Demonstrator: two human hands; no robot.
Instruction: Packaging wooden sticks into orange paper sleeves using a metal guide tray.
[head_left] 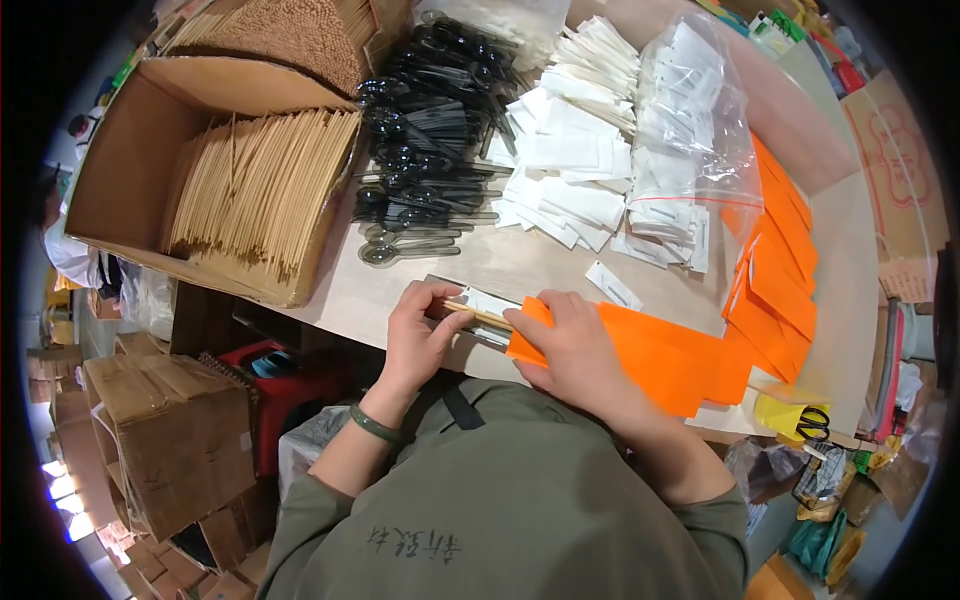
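Note:
My left hand (412,338) is closed on a pair of wooden chopsticks (478,314), with a white packet (487,299) alongside them. The right ends of this bundle meet the mouth of an orange paper sleeve (655,350). My right hand (572,343) grips that sleeve near its open end, thumb on top. Under the bundle runs a grey metallic strip (492,336), mostly covered. A single white packet (613,286) lies on the table just beyond my right hand. Whether a spoon is in the bundle, I cannot tell.
A cardboard box (120,170) of chopsticks stands at the left, another full box (280,35) behind it. Black plastic spoons (425,130) and white packets (570,140) are piled at the back. Right of them are a clear bag (690,110), orange sleeves (775,280) and scissors (814,424).

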